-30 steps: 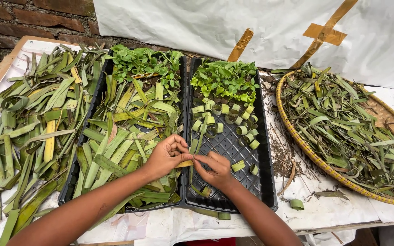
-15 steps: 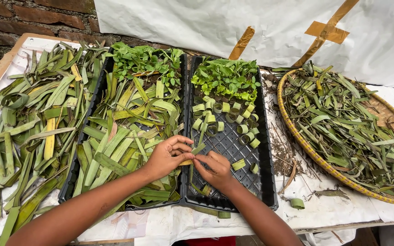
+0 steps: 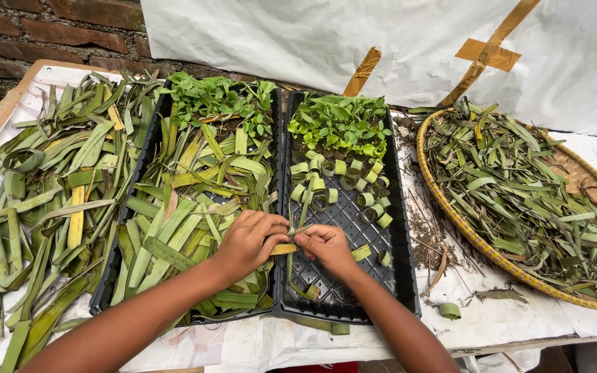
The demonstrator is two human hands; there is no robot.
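Fingers of the left hand (image 3: 247, 242) and right hand (image 3: 326, 245) pinch shut on a leaf strip (image 3: 286, 249) at lower centre, above the black tray (image 3: 399, 276); stiff leaf could spring loose if either pinch slackens.

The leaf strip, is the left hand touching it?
Touching. The head view shows the left hand pinching the leaf strip against the right hand.
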